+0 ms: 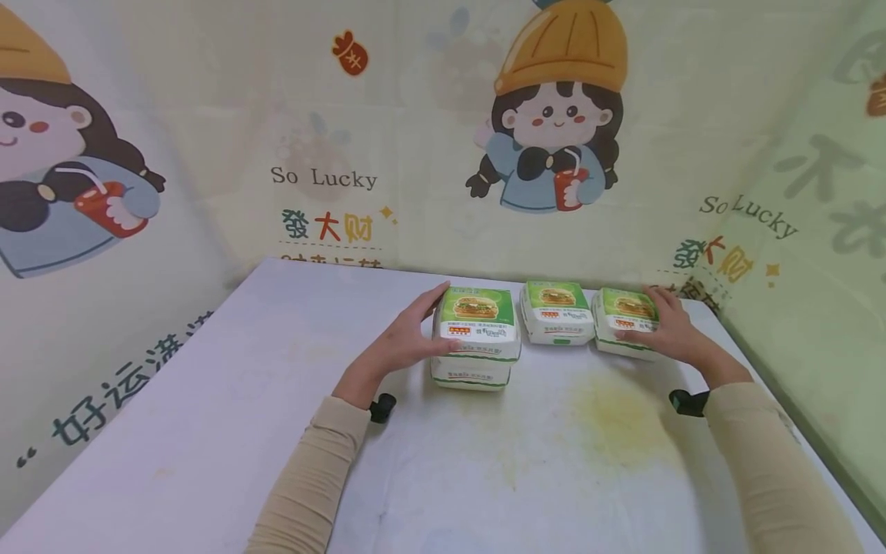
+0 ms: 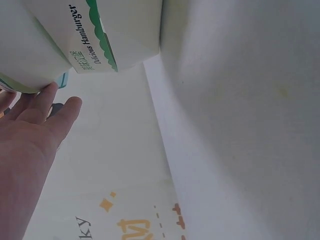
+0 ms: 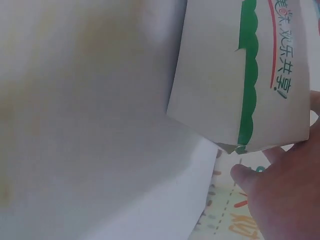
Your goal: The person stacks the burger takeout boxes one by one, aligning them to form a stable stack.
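Four corners of a green-and-white hamburger box show at the top of a two-high stack on the left. My left hand grips this upper box from its left side, thumb along the front and fingers toward the back. Under it sits another hamburger box, whose printed side also shows in the left wrist view. On the right, my right hand holds a third hamburger box, thumb at its front and fingers behind. In the right wrist view that box stands close beside the hand.
Between the two held boxes stands one more hamburger box, near the table's back edge. The white table has a yellowish stain. A printed cloth wall rises behind it and at both sides.
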Action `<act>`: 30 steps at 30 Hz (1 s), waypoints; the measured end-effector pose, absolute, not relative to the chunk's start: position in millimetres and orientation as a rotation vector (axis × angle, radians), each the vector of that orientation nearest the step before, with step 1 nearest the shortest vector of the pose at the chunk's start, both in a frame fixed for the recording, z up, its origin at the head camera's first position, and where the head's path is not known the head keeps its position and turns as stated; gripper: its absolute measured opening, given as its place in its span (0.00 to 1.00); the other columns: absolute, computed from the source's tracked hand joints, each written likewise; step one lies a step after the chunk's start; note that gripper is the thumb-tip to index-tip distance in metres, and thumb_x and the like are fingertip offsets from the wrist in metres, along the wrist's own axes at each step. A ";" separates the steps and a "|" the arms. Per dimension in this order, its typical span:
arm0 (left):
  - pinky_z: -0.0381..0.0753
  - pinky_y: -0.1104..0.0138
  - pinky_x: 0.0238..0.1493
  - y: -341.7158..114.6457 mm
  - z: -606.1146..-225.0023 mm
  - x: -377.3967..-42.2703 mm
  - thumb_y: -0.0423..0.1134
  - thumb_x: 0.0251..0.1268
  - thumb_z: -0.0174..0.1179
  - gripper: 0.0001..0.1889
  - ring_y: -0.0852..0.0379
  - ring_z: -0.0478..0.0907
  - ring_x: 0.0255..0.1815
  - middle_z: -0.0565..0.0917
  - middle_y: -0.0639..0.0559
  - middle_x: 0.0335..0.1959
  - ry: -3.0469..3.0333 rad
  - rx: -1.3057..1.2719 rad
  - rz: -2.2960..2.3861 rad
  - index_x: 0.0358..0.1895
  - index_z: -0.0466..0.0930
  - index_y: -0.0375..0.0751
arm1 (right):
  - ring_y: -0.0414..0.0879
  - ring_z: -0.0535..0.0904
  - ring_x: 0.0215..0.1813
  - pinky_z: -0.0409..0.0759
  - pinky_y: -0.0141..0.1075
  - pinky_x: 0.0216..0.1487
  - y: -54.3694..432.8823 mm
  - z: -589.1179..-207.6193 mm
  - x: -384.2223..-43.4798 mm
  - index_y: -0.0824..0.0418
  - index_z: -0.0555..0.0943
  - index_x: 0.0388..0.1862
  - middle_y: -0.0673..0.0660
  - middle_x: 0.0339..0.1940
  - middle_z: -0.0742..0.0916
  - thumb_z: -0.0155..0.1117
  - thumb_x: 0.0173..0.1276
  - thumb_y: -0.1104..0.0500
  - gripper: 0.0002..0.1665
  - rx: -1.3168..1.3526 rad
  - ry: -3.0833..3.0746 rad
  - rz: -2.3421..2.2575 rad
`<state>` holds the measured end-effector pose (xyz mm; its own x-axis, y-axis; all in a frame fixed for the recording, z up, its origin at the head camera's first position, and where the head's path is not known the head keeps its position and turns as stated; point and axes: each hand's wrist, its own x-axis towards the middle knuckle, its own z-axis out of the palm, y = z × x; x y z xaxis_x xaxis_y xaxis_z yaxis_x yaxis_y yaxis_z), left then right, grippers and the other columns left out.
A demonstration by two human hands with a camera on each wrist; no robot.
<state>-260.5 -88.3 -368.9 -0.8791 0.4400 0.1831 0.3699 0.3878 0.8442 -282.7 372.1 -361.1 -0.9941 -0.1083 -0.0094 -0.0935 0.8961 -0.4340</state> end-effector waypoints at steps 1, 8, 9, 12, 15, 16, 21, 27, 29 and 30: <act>0.58 0.49 0.78 -88.2 -368.9 -260.6 0.50 0.55 0.72 0.53 0.49 0.54 0.80 0.53 0.54 0.80 2.560 0.747 1.522 0.80 0.47 0.56 | 0.84 0.43 0.72 0.52 0.78 0.64 373.2 -362.2 -282.6 0.69 0.39 0.79 0.79 0.77 0.42 0.69 0.60 0.36 0.69 -0.164 3.026 -0.682; 0.58 0.53 0.78 -87.9 -368.6 -261.1 0.50 0.55 0.72 0.53 0.50 0.54 0.80 0.53 0.54 0.81 2.569 0.757 1.513 0.80 0.46 0.56 | 0.83 0.45 0.72 0.54 0.77 0.63 380.5 -368.1 -281.7 0.71 0.41 0.79 0.81 0.76 0.43 0.69 0.59 0.37 0.68 -0.159 3.007 -0.667; 0.58 0.53 0.78 -87.8 -368.6 -261.0 0.50 0.55 0.72 0.53 0.50 0.54 0.80 0.52 0.54 0.81 2.566 0.759 1.517 0.80 0.46 0.56 | 0.82 0.45 0.72 0.55 0.76 0.63 381.5 -369.4 -281.8 0.70 0.42 0.79 0.81 0.76 0.43 0.69 0.59 0.37 0.67 -0.160 3.005 -0.675; 0.58 0.53 0.78 -87.8 -368.6 -260.9 0.50 0.55 0.72 0.53 0.51 0.54 0.80 0.53 0.55 0.81 2.562 0.754 1.517 0.80 0.46 0.56 | 0.81 0.46 0.72 0.56 0.75 0.63 385.8 -373.4 -282.7 0.70 0.42 0.78 0.81 0.75 0.44 0.70 0.59 0.39 0.67 -0.169 3.002 -0.693; 0.58 0.53 0.78 -88.0 -368.2 -260.7 0.50 0.55 0.72 0.53 0.50 0.54 0.80 0.53 0.54 0.81 2.563 0.753 1.519 0.80 0.46 0.56 | 0.80 0.45 0.72 0.55 0.75 0.63 389.1 -374.8 -281.6 0.70 0.42 0.78 0.81 0.75 0.44 0.72 0.58 0.42 0.67 -0.200 2.990 -0.735; 0.58 0.53 0.78 -88.1 -368.0 -260.6 0.50 0.55 0.72 0.53 0.50 0.54 0.80 0.53 0.54 0.81 2.565 0.752 1.518 0.80 0.46 0.56 | 0.80 0.45 0.72 0.56 0.75 0.63 389.7 -374.6 -280.6 0.70 0.41 0.78 0.81 0.75 0.43 0.72 0.58 0.43 0.67 -0.209 2.983 -0.748; 0.58 0.52 0.78 -88.9 -367.7 -260.1 0.49 0.55 0.72 0.53 0.50 0.54 0.80 0.53 0.54 0.81 2.560 0.740 1.525 0.80 0.46 0.56 | 0.78 0.47 0.70 0.58 0.71 0.60 390.4 -375.6 -275.3 0.71 0.41 0.78 0.82 0.74 0.45 0.74 0.57 0.46 0.67 -0.240 2.985 -0.808; 0.57 0.50 0.78 -88.7 -368.5 -260.5 0.51 0.55 0.72 0.53 0.50 0.53 0.80 0.53 0.54 0.81 2.549 0.741 1.530 0.80 0.46 0.57 | 0.74 0.53 0.66 0.63 0.65 0.55 393.4 -379.6 -272.1 0.73 0.47 0.77 0.84 0.71 0.53 0.74 0.57 0.45 0.64 -0.225 3.075 -0.800; 0.58 0.51 0.78 -88.6 -368.2 -260.4 0.51 0.55 0.72 0.53 0.50 0.54 0.80 0.53 0.55 0.81 2.552 0.740 1.526 0.80 0.46 0.57 | 0.74 0.54 0.66 0.63 0.64 0.54 394.2 -379.3 -271.2 0.73 0.48 0.76 0.84 0.70 0.54 0.73 0.58 0.45 0.63 -0.212 3.092 -0.807; 0.58 0.50 0.78 -88.8 -368.1 -260.3 0.51 0.55 0.72 0.54 0.50 0.53 0.80 0.52 0.54 0.81 2.552 0.742 1.526 0.80 0.46 0.57 | 0.74 0.54 0.65 0.63 0.64 0.54 394.3 -378.7 -270.6 0.74 0.48 0.76 0.84 0.70 0.54 0.73 0.59 0.44 0.63 -0.206 3.098 -0.810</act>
<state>-260.3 -88.8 -368.1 -0.8800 0.4410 0.1765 0.3642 0.3876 0.8468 -270.6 394.3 -378.7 -0.9895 -0.1071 0.0971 -0.1409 0.8645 -0.4824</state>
